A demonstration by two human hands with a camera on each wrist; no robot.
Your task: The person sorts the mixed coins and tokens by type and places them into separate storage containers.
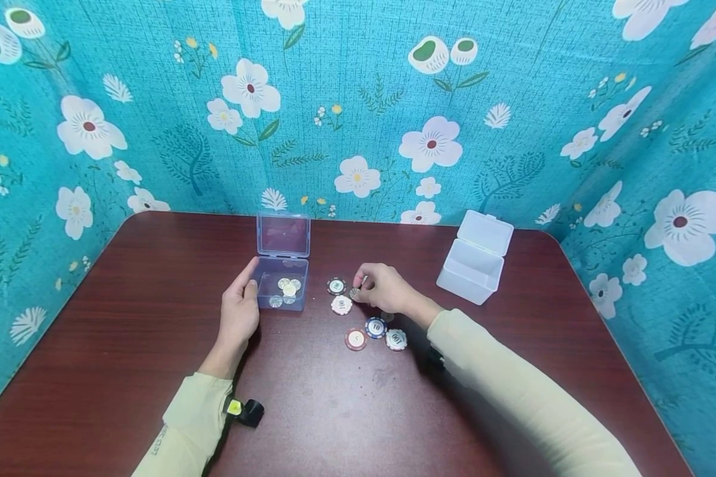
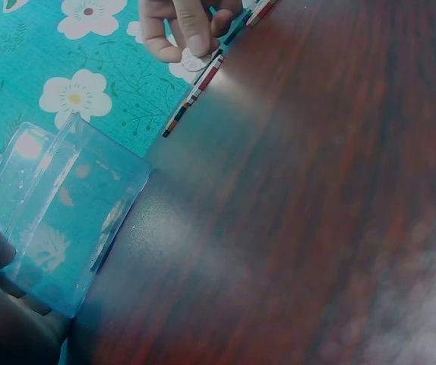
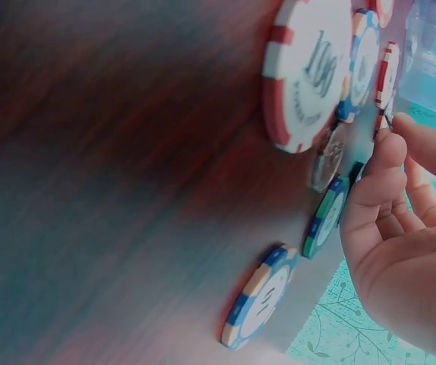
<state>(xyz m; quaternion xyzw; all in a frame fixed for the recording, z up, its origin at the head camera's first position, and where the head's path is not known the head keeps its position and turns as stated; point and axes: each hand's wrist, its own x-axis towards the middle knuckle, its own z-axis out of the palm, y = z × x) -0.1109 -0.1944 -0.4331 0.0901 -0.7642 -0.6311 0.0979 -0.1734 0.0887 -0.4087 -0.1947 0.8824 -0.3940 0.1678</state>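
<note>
My left hand rests along the left side of a clear plastic box, its fingers fairly straight. The box has its hinged lid raised, and several silvery coins lie inside. Between thumb and fingertips, my right hand pinches a coin just above the table, to the right of the box. Close to it lie a black-edged poker chip and a pale chip marked 100. Nearer me are a red chip, a blue chip and a white chip.
A white translucent box with its lid up stands at the right rear of the dark wooden table. Another coin and a green-edged chip lie beneath the right hand. A floral turquoise curtain hangs behind the table.
</note>
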